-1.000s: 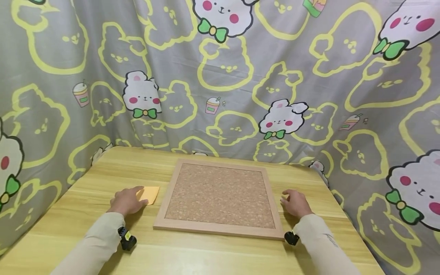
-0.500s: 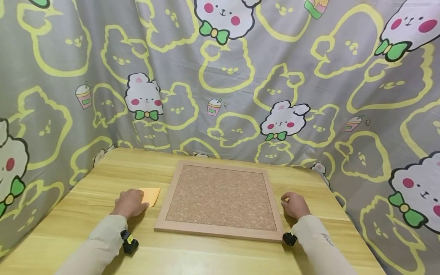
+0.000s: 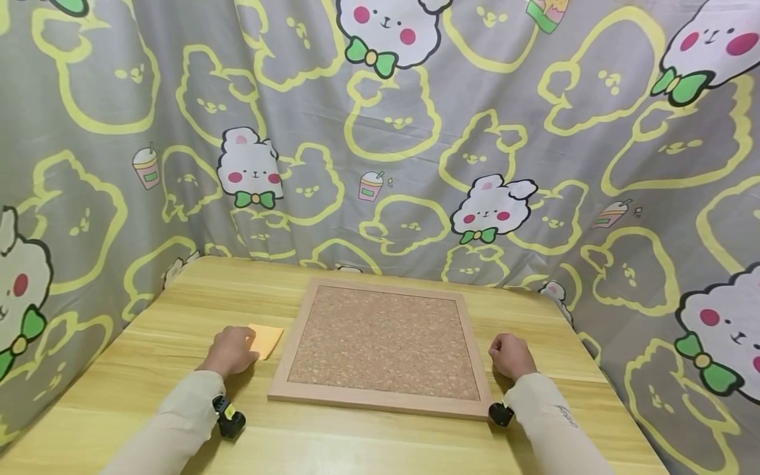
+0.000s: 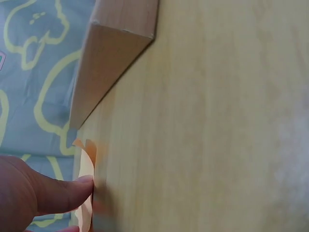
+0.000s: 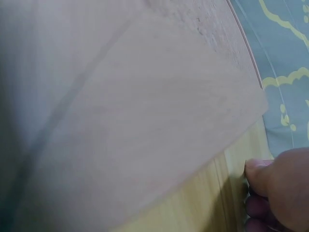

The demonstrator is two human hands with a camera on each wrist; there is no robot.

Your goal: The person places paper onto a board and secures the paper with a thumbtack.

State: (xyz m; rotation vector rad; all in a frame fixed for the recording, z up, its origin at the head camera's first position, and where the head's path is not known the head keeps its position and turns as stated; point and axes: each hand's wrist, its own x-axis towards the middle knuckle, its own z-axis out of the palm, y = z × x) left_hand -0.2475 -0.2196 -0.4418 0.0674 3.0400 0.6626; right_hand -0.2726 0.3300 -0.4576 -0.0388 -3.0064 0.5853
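Note:
At the left of the table, my left hand (image 3: 230, 351) pinches the near side of an orange sticky note (image 3: 268, 338). In the left wrist view, the thumb presses on the note (image 4: 86, 166), which curls up at its edge; the other fingertips are mostly hidden. A wood-framed cork board (image 3: 382, 343) lies flat between my hands, the note just left of its frame. Close to the board's right side, my right hand (image 3: 513, 356) rests with fingers curled in. The right wrist view shows its thumb against the folded fingers, with nothing visible in them.
The board stands on a light wood-grain table (image 3: 332, 442). A grey curtain (image 3: 404, 178) printed with rabbits and yellow outlines hangs round the back and both sides. A small black camera (image 3: 228, 417) sits at each wrist.
The left hand has shifted slightly right, and the sticky note now lies nearer the board's frame. The right hand's fingers have curled in further. The head view has tilted slightly.

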